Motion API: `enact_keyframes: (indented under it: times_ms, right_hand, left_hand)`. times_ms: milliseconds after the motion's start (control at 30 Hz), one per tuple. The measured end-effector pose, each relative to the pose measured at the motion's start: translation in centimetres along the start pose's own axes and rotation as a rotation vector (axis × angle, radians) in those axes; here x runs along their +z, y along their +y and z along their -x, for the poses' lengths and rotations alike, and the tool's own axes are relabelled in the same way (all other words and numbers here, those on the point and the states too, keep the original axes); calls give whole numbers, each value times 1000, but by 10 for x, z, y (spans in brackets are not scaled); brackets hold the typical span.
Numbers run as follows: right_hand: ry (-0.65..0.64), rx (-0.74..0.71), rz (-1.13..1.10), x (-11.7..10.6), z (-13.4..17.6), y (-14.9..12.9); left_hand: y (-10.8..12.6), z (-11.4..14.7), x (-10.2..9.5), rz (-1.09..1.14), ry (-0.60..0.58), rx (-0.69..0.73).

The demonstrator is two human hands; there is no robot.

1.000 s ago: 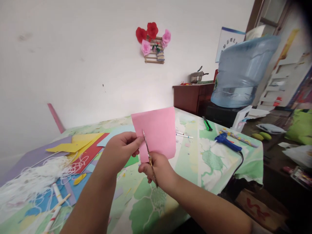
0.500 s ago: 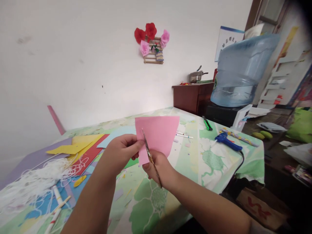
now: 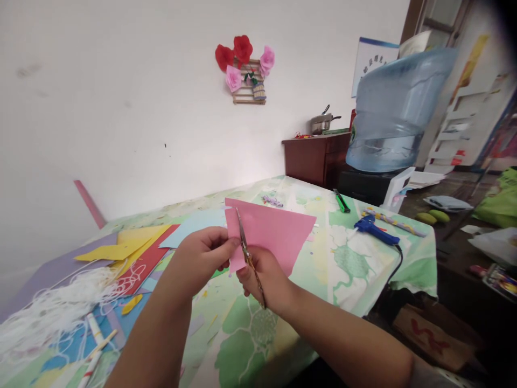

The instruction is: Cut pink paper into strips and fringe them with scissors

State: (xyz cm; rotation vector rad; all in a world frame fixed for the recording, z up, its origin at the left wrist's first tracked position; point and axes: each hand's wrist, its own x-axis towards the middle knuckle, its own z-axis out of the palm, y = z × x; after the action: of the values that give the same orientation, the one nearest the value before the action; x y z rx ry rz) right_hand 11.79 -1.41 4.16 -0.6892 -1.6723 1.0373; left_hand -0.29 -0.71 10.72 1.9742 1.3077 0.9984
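A sheet of pink paper [image 3: 278, 231] is held up above the table, tilted down to the right. My left hand [image 3: 212, 248] pinches its left edge between thumb and fingers. In my right hand [image 3: 262, 272] is a pair of scissors [image 3: 245, 250] with gold-coloured handles. Their blades point up and lie along the left part of the sheet, close to my left thumb. The fingers of my right hand are wrapped round the handles, partly hidden. Behind the sheet, a small heap of purple pieces [image 3: 272, 201] shows on the table.
Left on the patterned tablecloth [image 3: 242, 334] lie white string [image 3: 60, 304], yellow paper [image 3: 109, 249], red paper [image 3: 151, 258] and markers [image 3: 95, 328]. To the right are a green cutter [image 3: 341, 201] and a blue glue gun [image 3: 376, 230] with a cord. A water bottle [image 3: 398, 113] stands beyond.
The pink paper's right side has swung down and outward to the right, uncovering the purple pieces behind. Both hands keep nearly the same place and grip. The view has shifted slightly.
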Motion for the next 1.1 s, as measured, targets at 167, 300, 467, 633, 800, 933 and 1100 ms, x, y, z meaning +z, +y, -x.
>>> enact_keyframes:
  times_ms: [167,300,467,633,800,933,1100]
  right_hand:
    - [22,66,-57,1,2,6]
    - [62,157,-97,4,0,17]
    - [44,176,-59,-3,-3,21]
    - [95,220,0,-11,-4,26]
    - [67,198,-21,-15,-2,31]
    - [57,158,-16,-16,-1,30]
    - [35,172,-44,-14,0,31]
  left_hand:
    - [1,1,0,20,-33,-27]
    - [1,0,0,23,-53,-43]
    - [1,0,1,15,-39,-53]
    - [2,-5,7,6,21,-37]
    - [-1,-12,15,82,9,-76]
    - [-6,-13,19,152,0,-77]
    - [-12,-14,23,191,-14,-75]
